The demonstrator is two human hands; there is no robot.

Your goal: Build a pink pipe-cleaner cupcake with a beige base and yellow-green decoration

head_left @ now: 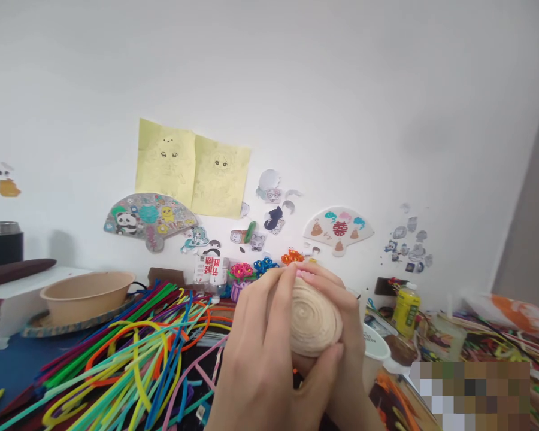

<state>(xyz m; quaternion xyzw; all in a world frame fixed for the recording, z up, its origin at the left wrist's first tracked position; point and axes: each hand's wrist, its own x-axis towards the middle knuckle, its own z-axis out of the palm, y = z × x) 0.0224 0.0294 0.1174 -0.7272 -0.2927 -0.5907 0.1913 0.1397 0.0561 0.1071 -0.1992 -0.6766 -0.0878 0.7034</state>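
In front of me, between both hands, is a round beige thing with a spiral pattern. Its kind I cannot make out for certain. My left hand wraps its left side, with the thumb across the lower edge. Around the top and right side curl the fingers of my right hand. The hands meet above it, and they hide part of its surface. Below and left of my left hand lies a heap of colourful pipe cleaners.
A beige bowl stands at left near a black flask. Pipe-cleaner flowers and a plastic bottle sit by the wall. At right are a white cup, a yellow bottle and more clutter.
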